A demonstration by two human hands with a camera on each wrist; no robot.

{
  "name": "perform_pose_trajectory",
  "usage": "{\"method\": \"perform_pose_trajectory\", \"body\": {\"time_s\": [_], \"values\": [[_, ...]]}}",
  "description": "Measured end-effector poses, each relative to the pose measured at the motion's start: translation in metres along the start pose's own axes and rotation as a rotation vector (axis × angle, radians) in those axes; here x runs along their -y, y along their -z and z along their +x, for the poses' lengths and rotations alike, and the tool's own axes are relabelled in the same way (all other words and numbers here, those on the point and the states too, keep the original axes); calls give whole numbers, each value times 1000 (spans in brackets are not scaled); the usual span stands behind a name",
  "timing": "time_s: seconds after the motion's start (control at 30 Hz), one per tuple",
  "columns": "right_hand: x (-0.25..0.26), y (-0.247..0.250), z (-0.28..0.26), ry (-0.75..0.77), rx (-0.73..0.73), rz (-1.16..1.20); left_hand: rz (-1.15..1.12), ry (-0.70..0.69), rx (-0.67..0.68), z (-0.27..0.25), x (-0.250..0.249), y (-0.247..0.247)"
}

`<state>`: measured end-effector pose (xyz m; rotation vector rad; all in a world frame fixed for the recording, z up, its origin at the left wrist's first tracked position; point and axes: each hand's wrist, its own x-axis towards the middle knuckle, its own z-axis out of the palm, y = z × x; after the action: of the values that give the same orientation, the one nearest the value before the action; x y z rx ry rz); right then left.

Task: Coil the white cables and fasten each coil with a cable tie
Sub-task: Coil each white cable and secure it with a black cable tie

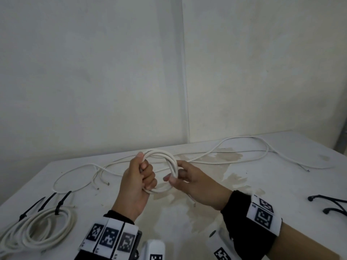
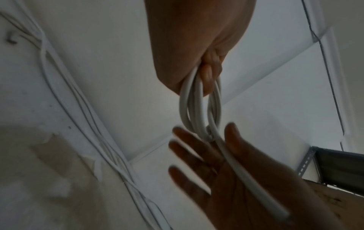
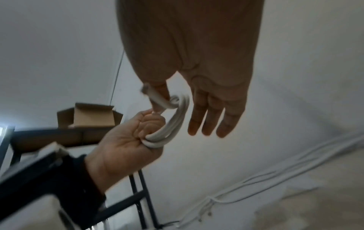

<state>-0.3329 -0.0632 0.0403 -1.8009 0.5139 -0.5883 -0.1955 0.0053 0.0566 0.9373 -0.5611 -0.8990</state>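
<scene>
Head view: small, multi-loop white coil.

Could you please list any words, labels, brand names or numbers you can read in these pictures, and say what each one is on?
No readable text in any view.
The white wristbands carry only black-and-white square marker patterns, no letters or digits.
The brown cardboard box shows no legible print.

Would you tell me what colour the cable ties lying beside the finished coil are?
The cable ties are black, clearest in the head view.
</scene>
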Motion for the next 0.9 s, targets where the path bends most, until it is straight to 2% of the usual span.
{"method": "perform_pose_trajectory", "body": {"time_s": [0.13,0.33,0.47,0.53,0.73,0.9], "values": [[0,-10,6,14,-120,313,54,-9,16,-5,9,-3],[5,-7,9,63,-204,404,144,-20,62,-6,20,0],[3,-1,10,69,-207,362,458,-106,126,-8,22,13],[1,3,9,49,-202,320,560,-84,181,-8,22,20],[3,11,6,-11,-96,156,415,142,276,-12,9,20],[9,15,7,-19,-102,141,387,122,262,-15,8,8]]}}
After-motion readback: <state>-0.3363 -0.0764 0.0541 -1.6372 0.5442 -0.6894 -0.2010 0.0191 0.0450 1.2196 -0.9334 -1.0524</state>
